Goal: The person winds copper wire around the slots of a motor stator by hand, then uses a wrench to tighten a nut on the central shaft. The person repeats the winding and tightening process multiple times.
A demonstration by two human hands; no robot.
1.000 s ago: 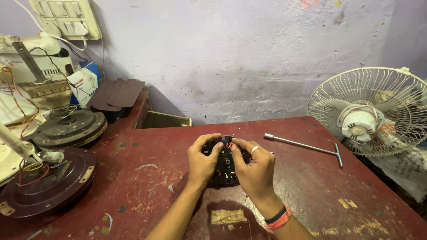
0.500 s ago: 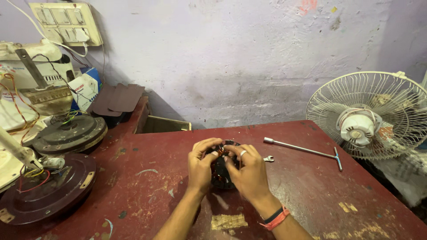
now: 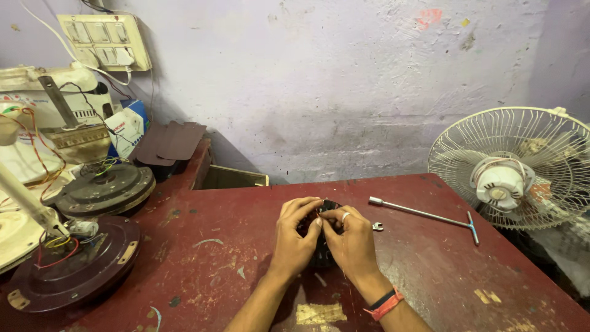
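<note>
- Both hands, left (image 3: 294, 241) and right (image 3: 351, 241), clasp a small dark part (image 3: 321, 212) at frame centre, on the red desk (image 3: 203, 270).
- The part looks rigid, compact, fairly heavy; best gripped around its sides.
- A T-wrench (image 3: 424, 213) lies right of it.

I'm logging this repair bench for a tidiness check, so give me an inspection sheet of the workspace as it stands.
Surface: red table, worn, with scuffs and paint flecks.
Job's things: small dark part on the table, mostly hidden between both hands.
Clutter: T-handle wrench and a small spanner lying to the right; two dark fan motor housings at the left edge.
Grippers: left hand and right hand both closed around the part.
Cables: red and yellow wires on the motors.
Surroundings: white table fan, wall switchboard, stained wall.
</note>
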